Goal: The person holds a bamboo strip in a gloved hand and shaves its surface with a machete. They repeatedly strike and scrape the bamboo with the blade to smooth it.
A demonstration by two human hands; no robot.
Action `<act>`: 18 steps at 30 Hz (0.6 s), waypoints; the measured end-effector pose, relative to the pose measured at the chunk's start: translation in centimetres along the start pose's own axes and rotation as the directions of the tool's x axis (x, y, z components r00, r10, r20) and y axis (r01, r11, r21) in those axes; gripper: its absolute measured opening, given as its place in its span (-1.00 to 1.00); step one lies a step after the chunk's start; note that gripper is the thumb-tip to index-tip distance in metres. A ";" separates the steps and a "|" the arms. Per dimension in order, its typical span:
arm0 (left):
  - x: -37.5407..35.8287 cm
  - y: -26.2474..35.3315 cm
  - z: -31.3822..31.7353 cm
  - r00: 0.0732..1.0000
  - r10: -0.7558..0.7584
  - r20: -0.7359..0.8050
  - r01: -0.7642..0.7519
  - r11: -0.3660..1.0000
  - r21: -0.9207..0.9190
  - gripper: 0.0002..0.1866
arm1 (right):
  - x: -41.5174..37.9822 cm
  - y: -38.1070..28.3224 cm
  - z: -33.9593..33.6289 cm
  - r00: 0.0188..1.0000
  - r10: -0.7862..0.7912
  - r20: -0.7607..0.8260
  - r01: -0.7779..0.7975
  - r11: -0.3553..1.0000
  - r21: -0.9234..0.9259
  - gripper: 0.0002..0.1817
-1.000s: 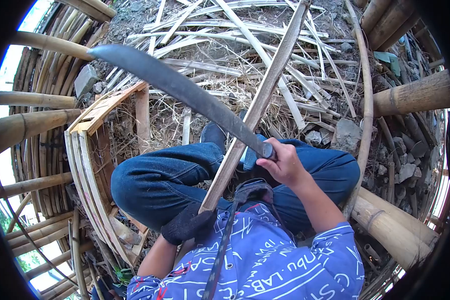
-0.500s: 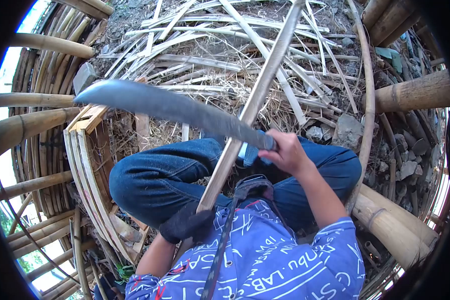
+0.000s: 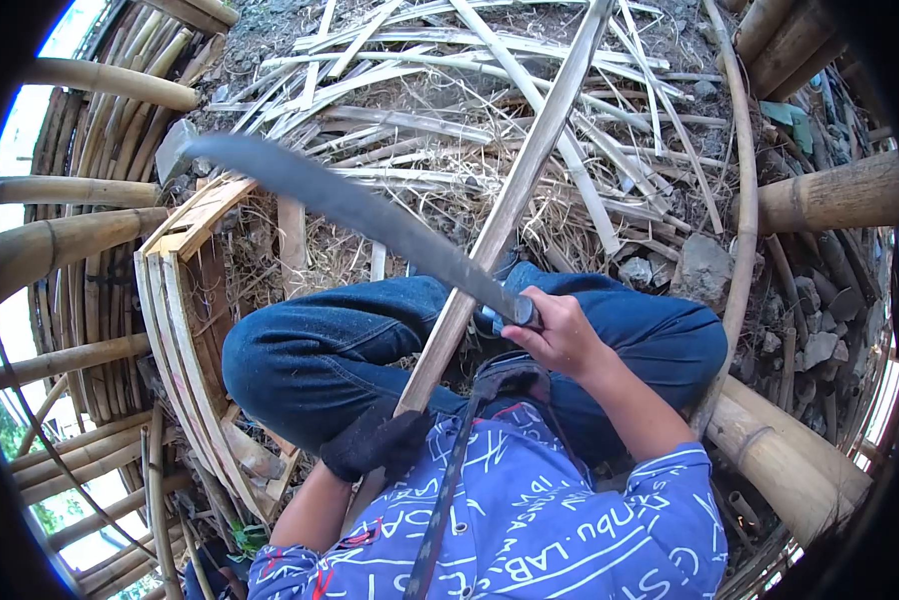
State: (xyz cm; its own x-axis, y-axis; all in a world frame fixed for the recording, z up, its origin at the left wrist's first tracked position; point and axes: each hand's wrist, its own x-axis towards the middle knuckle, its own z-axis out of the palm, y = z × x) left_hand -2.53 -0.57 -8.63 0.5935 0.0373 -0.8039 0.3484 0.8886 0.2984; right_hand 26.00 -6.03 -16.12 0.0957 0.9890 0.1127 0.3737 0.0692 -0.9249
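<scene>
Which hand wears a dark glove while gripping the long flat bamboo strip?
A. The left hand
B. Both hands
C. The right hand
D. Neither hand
A. The left hand, in a dark glove, grips the lower end of the long flat bamboo strip, while the bare right hand holds the handle of the long dark curved machete.

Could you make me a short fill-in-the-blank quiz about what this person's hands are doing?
1. The right hand grips the handle of a long ____.
2. The left hand wears a dark ____.
3. The left hand holds a long bamboo ____ that runs up across the blue jeans.

Missing words: machete; glove; strip.
</scene>
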 end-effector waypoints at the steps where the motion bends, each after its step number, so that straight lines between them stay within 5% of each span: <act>1: -0.3 -0.2 0.1 1.000 -0.010 -0.006 0.010 1.000 0.000 -0.69 | -0.2 -0.4 0.1 1.000 0.007 -0.002 -0.007 1.000 0.009 -0.59; 4: -0.2 0.3 0.4 0.999 0.016 -0.052 -0.011 0.997 0.082 -0.69 | 0.3 -0.2 -1.0 0.990 -0.128 0.058 0.134 0.986 -0.102 -0.59; 8: 0.2 -0.4 -0.2 1.000 0.006 0.004 -0.006 0.999 0.033 -0.68 | 0.6 2.1 -1.4 0.999 -0.003 -0.043 -0.004 0.986 -0.166 -0.55; 10: 0.6 0.0 -0.6 1.000 -0.008 -0.007 0.008 0.999 0.035 -0.67 | -0.1 0.3 -0.1 0.987 0.161 0.010 -0.161 0.987 0.010 -0.57; 14: -0.8 0.1 -0.1 1.000 0.024 0.016 -0.025 0.997 0.076 -0.65 | 0.8 0.9 -0.6 0.986 -0.166 -0.007 0.165 0.983 -0.076 -0.61; 16: -0.5 0.0 0.1 0.998 0.067 0.015 -0.068 0.995 0.069 -0.64 | 0.9 3.3 -1.1 0.995 0.100 -0.019 -0.101 0.992 -0.077 -0.62; 18: 0.4 0.2 -0.1 1.000 -0.005 0.029 0.005 1.000 -0.004 -0.61 | 0.6 2.6 0.4 0.997 0.033 -0.065 -0.039 0.995 -0.094 -0.60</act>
State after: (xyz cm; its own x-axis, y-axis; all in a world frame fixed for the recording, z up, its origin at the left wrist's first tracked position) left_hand -2.33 -0.34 -8.94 0.6126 0.0201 -0.7902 0.3479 0.8908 0.2924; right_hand 26.69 -5.19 -18.61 0.1675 0.9803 0.1050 0.4551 0.0176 -0.8903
